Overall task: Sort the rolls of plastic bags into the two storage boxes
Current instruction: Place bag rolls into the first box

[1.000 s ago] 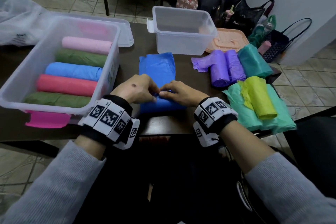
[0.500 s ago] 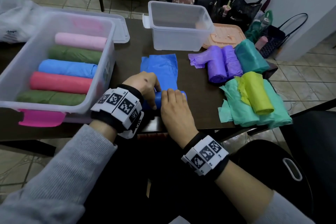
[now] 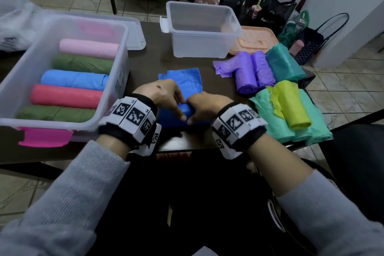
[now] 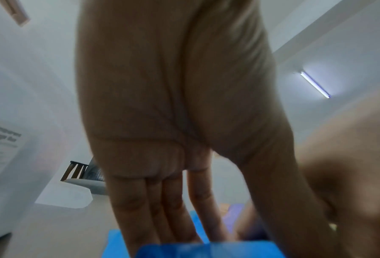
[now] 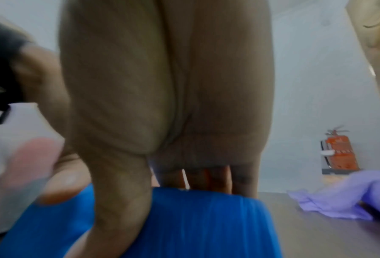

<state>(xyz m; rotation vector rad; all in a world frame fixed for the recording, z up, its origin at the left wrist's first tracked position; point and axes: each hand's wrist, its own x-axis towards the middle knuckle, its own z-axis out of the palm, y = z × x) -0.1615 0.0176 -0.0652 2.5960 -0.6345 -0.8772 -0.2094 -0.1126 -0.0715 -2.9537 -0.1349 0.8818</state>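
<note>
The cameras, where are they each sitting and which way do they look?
Head: sits on the person's head, looking down at the table; shows both hands, wristbands and sleeves.
Left wrist: under the left hand, looking along its fingers.
Right wrist: under the right hand, facing the purple rolls.
All three show the blue roll that both hands hold.
</note>
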